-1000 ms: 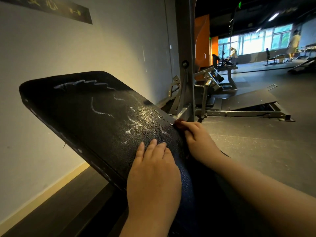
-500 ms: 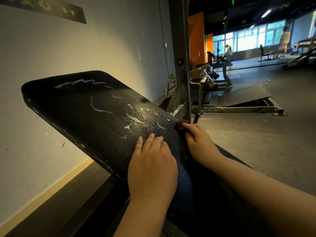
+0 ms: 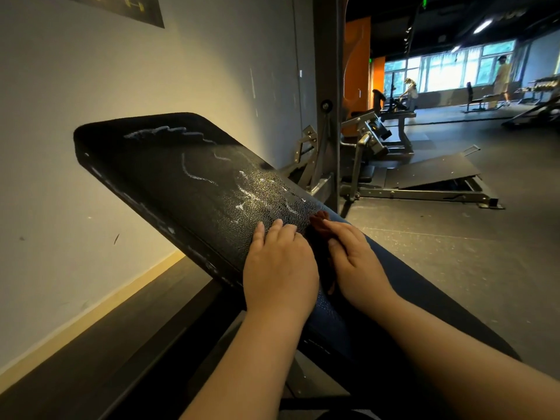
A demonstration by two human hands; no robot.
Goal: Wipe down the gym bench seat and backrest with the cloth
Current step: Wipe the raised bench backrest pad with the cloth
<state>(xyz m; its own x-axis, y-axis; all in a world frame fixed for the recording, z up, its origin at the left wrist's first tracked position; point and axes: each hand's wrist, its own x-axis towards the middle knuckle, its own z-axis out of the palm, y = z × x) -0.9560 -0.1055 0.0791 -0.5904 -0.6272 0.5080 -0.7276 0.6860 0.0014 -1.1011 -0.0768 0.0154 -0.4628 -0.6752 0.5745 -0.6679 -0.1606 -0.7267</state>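
Right grip [image 3: 357, 265]: fingers extended and lying flat on the cloth [image 3: 318, 223], pressing it to the pad. Nothing is pinched or wrapped.

Left grip [image 3: 280, 268]: fingers straight, palm down on the bare backrest [image 3: 169, 177], holding nothing, just beside the cloth on its left.

The cloth sits at the lower end of the backrest, near its right edge, partly hidden under my right palm. The backrest's long axis runs up and away to the left from both grips. The white streaks [image 3: 200, 177] lie further up that slope, ahead and left of the cloth. My left grip is nearer them, but the cloth is under my right. I judge the next stroke must travel upslope along that axis.
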